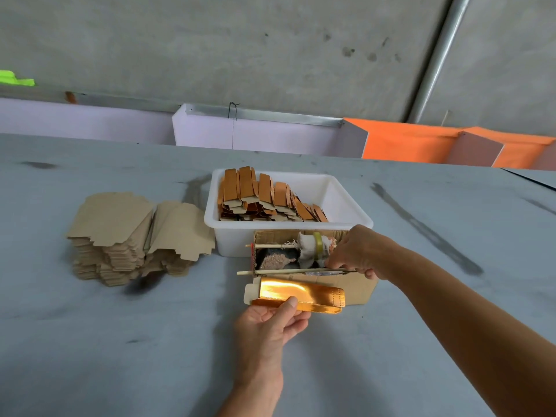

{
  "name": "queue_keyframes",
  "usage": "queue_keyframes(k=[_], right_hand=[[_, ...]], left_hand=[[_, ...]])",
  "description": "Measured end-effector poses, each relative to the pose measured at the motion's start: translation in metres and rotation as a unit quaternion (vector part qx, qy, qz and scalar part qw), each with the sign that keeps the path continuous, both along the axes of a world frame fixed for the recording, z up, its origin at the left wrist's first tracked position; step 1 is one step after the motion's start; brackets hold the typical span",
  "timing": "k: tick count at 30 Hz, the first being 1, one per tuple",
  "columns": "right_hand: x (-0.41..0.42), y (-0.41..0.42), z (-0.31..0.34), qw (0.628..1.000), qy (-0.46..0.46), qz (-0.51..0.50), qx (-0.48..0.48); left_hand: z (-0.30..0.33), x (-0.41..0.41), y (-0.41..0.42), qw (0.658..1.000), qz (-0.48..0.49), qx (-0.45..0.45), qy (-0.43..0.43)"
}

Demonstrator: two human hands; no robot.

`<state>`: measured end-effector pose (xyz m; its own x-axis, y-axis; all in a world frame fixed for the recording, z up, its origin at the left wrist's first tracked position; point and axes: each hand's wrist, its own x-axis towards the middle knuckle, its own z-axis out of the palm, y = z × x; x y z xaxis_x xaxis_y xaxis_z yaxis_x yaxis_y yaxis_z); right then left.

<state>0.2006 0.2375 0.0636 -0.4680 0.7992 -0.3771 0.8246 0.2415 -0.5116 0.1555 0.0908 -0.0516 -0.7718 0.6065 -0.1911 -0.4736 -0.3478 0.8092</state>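
Seemingly for gluing, the left hand pinches the gold carton just below the right hand, whose curled fingers grip the cardboard jig.

Partly hidden under the gold carton: fingers of the left hand. Tucked into the cardboard box: fingertips of the right hand, anything pinched there impossible to make out. Inside the box, a murky jumble, hard to read. Cut by the frame's left edge, upper left: a green scrap. Both forearms cropped at bottom and right.
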Motion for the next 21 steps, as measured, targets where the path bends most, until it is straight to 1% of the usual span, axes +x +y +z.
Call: queue_keyframes(k=[6, 16, 21], right_hand=[[-0.004, 0.002, -0.006, 1.0, 0.002, 0.004, 0.009], [-0.015, 0.007, -0.018, 0.997, -0.009, 0.007, 0.075], [-0.018, 0.009, -0.018, 0.997, 0.001, 0.007, 0.071]], left_hand=[[0.002, 0.001, -0.001, 1.0, -0.002, -0.003, 0.006], [0.004, 0.002, -0.001, 1.0, -0.002, -0.011, 0.006], [0.004, 0.002, -0.001, 1.0, -0.005, -0.013, 0.005]])
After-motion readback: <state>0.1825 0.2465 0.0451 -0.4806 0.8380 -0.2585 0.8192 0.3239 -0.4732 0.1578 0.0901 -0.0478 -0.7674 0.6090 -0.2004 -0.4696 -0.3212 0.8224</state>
